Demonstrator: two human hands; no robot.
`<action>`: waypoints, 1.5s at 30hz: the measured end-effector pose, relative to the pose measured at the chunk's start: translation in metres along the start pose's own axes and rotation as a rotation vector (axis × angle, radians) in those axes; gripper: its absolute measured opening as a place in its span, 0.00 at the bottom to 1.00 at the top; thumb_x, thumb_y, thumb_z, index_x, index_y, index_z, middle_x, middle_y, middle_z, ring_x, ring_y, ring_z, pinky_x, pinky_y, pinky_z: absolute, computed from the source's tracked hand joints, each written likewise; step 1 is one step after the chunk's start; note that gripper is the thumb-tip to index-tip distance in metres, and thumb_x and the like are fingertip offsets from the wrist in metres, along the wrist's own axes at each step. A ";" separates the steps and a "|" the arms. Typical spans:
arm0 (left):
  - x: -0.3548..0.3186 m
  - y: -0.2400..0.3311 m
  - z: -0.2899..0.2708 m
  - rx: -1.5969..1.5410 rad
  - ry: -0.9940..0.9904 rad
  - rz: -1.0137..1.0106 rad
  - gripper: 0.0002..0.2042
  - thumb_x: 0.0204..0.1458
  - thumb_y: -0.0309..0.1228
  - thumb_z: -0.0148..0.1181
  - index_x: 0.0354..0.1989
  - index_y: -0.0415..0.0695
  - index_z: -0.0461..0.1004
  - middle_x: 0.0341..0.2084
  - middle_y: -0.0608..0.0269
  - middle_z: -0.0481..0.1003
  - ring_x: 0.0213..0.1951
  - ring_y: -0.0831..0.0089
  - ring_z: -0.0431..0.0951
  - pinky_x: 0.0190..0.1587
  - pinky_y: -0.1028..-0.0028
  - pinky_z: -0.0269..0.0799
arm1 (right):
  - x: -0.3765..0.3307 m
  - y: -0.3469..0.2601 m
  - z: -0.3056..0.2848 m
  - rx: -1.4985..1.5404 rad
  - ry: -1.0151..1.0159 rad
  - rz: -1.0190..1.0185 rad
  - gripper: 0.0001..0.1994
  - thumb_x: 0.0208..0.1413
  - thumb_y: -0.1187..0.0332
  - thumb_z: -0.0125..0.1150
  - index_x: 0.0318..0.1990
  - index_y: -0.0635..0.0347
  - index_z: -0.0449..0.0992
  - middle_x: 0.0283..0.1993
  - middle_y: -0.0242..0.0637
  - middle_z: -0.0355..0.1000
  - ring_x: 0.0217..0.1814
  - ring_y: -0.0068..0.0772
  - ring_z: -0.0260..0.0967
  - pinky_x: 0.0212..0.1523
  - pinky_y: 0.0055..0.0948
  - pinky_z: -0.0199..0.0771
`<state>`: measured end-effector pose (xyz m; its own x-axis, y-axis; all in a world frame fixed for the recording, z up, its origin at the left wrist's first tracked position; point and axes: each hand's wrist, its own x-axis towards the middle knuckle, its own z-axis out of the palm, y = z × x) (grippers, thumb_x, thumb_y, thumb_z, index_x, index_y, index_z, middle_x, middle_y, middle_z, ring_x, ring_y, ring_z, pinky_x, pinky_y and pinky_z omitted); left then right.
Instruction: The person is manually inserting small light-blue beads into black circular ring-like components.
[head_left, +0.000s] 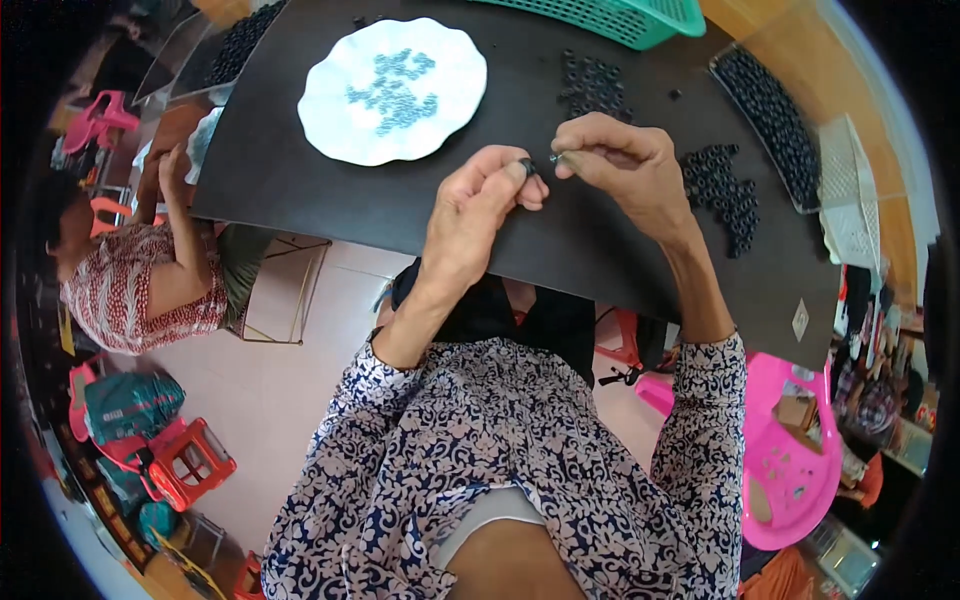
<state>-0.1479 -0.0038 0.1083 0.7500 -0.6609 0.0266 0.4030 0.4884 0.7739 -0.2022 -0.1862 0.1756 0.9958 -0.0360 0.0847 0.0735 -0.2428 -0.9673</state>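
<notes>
A smooth dark table (pixel 580 250) bears a glossy white plate (pixel 330 105) with a wavy rim, scattered with small, pale, glassy-looking pieces (pixel 395 100); right of it lie stubby, ring-like black pieces (pixel 722 195) in loose clusters. Just above the table's near side, the left hand (pixel 472 205), fingers curled, pinches a black piece (pixel 527 167) between thumb and fingers. Just beside it, apart, the right hand (pixel 632 168) bends inward, thumb and forefinger closed on a tiny shiny piece (pixel 555 158)

Pale tiled floor (pixel 270 420), dark table (pixel 300 200), pink plastic chair (pixel 812 485)
</notes>
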 end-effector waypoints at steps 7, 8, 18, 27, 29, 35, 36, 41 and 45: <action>0.002 -0.005 0.011 0.087 -0.046 0.016 0.11 0.62 0.30 0.47 0.44 0.34 0.71 0.34 0.59 0.74 0.36 0.75 0.73 0.46 0.74 0.70 | -0.017 0.007 0.007 0.184 0.040 -0.107 0.07 0.52 0.85 0.58 0.39 0.70 0.77 0.41 0.36 0.72 0.40 0.22 0.72 0.44 0.20 0.73; 0.002 -0.005 0.011 0.091 -0.044 0.015 0.11 0.62 0.30 0.47 0.44 0.34 0.71 0.34 0.59 0.74 0.36 0.75 0.73 0.46 0.74 0.70 | -0.017 0.007 0.008 0.188 0.040 -0.108 0.07 0.52 0.85 0.58 0.39 0.70 0.77 0.41 0.36 0.72 0.40 0.22 0.72 0.44 0.20 0.73; 0.005 -0.008 0.013 0.057 -0.015 0.021 0.09 0.61 0.27 0.49 0.41 0.34 0.73 0.32 0.63 0.75 0.34 0.80 0.72 0.42 0.80 0.70 | -0.016 0.019 0.012 0.234 0.094 -0.139 0.07 0.52 0.86 0.58 0.38 0.70 0.76 0.42 0.37 0.73 0.41 0.23 0.72 0.45 0.21 0.74; 0.008 -0.009 0.012 -0.097 -0.089 -0.031 0.11 0.62 0.29 0.48 0.44 0.33 0.72 0.30 0.60 0.74 0.34 0.77 0.74 0.42 0.76 0.72 | -0.015 0.022 0.011 0.145 0.119 -0.120 0.08 0.51 0.84 0.61 0.39 0.68 0.77 0.39 0.35 0.74 0.40 0.21 0.72 0.45 0.20 0.73; 0.009 -0.010 0.009 -0.135 -0.086 -0.041 0.11 0.62 0.29 0.48 0.44 0.33 0.71 0.30 0.60 0.75 0.33 0.76 0.74 0.42 0.76 0.72 | -0.015 0.023 0.010 0.175 0.108 -0.072 0.08 0.51 0.83 0.61 0.40 0.67 0.78 0.38 0.33 0.74 0.39 0.21 0.72 0.45 0.20 0.73; 0.011 -0.014 0.007 -0.172 -0.078 -0.048 0.11 0.62 0.30 0.49 0.44 0.34 0.71 0.31 0.60 0.75 0.34 0.75 0.75 0.42 0.75 0.71 | -0.016 0.026 0.010 0.177 0.101 -0.071 0.08 0.53 0.81 0.62 0.41 0.67 0.78 0.36 0.32 0.75 0.38 0.19 0.72 0.44 0.19 0.74; 0.012 -0.014 0.008 -0.165 -0.081 -0.041 0.11 0.62 0.30 0.49 0.44 0.34 0.71 0.31 0.60 0.75 0.34 0.75 0.75 0.41 0.75 0.71 | -0.016 0.025 0.011 0.195 0.112 -0.077 0.08 0.53 0.81 0.62 0.41 0.67 0.78 0.36 0.32 0.76 0.38 0.19 0.72 0.43 0.19 0.74; 0.011 -0.014 0.011 -0.107 -0.070 -0.019 0.11 0.62 0.30 0.49 0.44 0.34 0.71 0.31 0.60 0.75 0.34 0.75 0.75 0.41 0.75 0.72 | -0.016 0.028 0.012 0.191 0.179 -0.077 0.08 0.54 0.80 0.61 0.41 0.67 0.78 0.35 0.31 0.76 0.36 0.19 0.72 0.41 0.19 0.74; 0.014 -0.013 0.004 -0.182 -0.079 -0.058 0.11 0.62 0.30 0.49 0.44 0.33 0.71 0.31 0.58 0.76 0.34 0.74 0.76 0.42 0.74 0.73 | -0.015 0.030 0.015 0.158 0.140 -0.108 0.09 0.54 0.81 0.60 0.43 0.69 0.77 0.37 0.33 0.75 0.37 0.19 0.72 0.41 0.20 0.74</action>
<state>-0.1452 -0.0215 0.1007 0.6820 -0.7302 0.0402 0.5382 0.5383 0.6485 -0.2140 -0.1788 0.1423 0.9651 -0.1546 0.2115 0.1980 -0.0982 -0.9753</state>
